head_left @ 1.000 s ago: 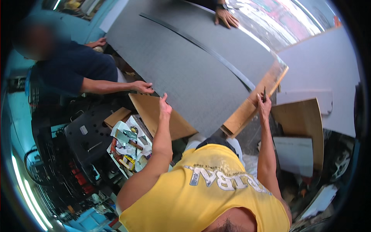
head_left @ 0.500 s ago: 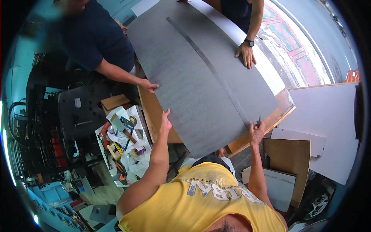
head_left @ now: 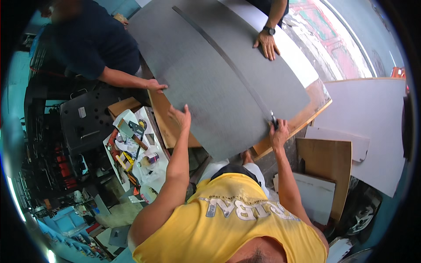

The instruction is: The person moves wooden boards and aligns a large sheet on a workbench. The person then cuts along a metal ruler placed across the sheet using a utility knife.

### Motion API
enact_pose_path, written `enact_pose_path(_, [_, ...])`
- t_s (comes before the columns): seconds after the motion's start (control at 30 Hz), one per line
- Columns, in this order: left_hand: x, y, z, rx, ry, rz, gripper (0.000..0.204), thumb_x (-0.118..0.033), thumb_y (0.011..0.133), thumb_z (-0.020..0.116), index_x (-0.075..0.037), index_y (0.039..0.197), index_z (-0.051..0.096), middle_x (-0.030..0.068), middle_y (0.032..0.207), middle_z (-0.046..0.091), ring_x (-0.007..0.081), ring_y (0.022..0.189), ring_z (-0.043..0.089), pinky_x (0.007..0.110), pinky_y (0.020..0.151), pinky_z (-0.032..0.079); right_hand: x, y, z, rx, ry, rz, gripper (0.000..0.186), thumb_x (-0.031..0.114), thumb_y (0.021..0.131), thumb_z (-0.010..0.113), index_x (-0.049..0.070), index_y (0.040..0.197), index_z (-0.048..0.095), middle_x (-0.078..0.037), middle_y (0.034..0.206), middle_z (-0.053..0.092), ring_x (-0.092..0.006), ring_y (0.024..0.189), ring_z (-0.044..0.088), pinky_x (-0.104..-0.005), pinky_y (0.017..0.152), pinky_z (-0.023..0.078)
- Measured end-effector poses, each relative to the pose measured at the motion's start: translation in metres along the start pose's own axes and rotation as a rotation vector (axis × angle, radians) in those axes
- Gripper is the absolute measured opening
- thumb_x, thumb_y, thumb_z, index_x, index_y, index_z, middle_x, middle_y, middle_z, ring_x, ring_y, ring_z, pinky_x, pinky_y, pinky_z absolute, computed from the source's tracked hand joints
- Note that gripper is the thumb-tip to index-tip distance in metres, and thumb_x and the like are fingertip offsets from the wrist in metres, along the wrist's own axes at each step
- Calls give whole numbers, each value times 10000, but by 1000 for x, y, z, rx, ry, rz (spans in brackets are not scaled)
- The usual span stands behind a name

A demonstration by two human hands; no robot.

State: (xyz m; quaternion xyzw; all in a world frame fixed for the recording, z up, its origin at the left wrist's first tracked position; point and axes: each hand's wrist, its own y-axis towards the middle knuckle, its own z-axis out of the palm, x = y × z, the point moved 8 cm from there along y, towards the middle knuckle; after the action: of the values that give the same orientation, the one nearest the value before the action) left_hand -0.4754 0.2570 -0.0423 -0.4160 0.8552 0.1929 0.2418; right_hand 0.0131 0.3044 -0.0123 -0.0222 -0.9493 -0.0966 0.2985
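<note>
At the bottom of the frame we see the yellow shirt (head_left: 228, 219), cut off by the lower edge. Right of centre, the right hand (head_left: 279, 133) has its grip closed around a dark tool (head_left: 274, 119), half hidden by the fingers. Left of centre, the left hand (head_left: 180, 117) has a loose, empty grip at the grey sheet (head_left: 206, 101); we cannot tell whether it touches. The sheet fills the upper middle, hiding most of the wooden bench (head_left: 316, 96), with a long strip (head_left: 232, 64) across it. Farther up, a co-worker's watch-wearing hand (head_left: 266, 45) presses on it, the body cropped.
</note>
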Motion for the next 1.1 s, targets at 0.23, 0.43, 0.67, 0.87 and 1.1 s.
enact_pose_path(0.23, [-212,-9,54,434,27,986,520,-255,824,697,-113,1291,518,170,1401,391,360,1341,312,536,1056,294,-6,-4,-2,-70,0,73,280,133,778,715,76,1025,595,-137,953,562,-366,829,601,-444,686,480])
enact_pose_path(0.43, [-273,3,135,609,163,1255,625,-340,835,683,-230,1392,425,138,1459,350,328,1393,263,590,1089,241,-5,2,-5,-109,9,178,309,103,794,692,113,1094,620,-132,950,562,-327,832,608,-421,711,493])
enact_pose_path(0.67, [-280,-2,172,745,331,1337,573,-499,925,498,-274,1437,373,118,1534,250,300,1432,193,638,1102,180,-22,3,-15,-229,37,329,387,134,773,700,88,1146,607,-138,949,554,-306,861,606,-402,742,494])
enact_pose_path(0.87, [-288,-40,81,691,43,1358,581,-293,877,635,-139,1395,422,173,1483,318,332,1379,282,574,1074,267,-20,-76,-39,-334,21,489,527,222,734,758,40,1189,566,-125,905,550,-279,786,582,-390,695,494])
enact_pose_path(1.1, [-40,16,-19,401,-653,-399,299,-113,927,523,-68,1222,504,137,1274,457,310,1138,495,455,932,444,-2,-166,-5,-1,193,824,822,289,648,833,37,1328,446,-146,945,578,-294,797,620,-400,665,512])
